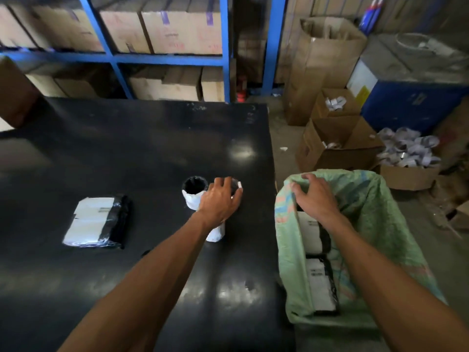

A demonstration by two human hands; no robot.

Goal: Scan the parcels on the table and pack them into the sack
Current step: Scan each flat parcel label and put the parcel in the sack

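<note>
On the black table [127, 148] a flat parcel [94, 222] in black wrap with a white label lies at the left. Two upright round parcels stand near the right edge. The shorter one [193, 193] has a black top and white wrap. My left hand [220, 199] is clasped from above over the top of the taller white one [216, 232]. Right of the table the green woven sack [375, 224] stands open. My right hand [314, 196] grips its near-left rim. Two labelled parcels [320, 283] lie inside the sack.
Open cardboard boxes [337, 146] with paper scraps stand on the floor behind the sack, beside a blue drum [411, 102]. Blue shelving [167, 59] stacked with cartons runs behind the table. A brown carton [15, 92] juts in at the far left.
</note>
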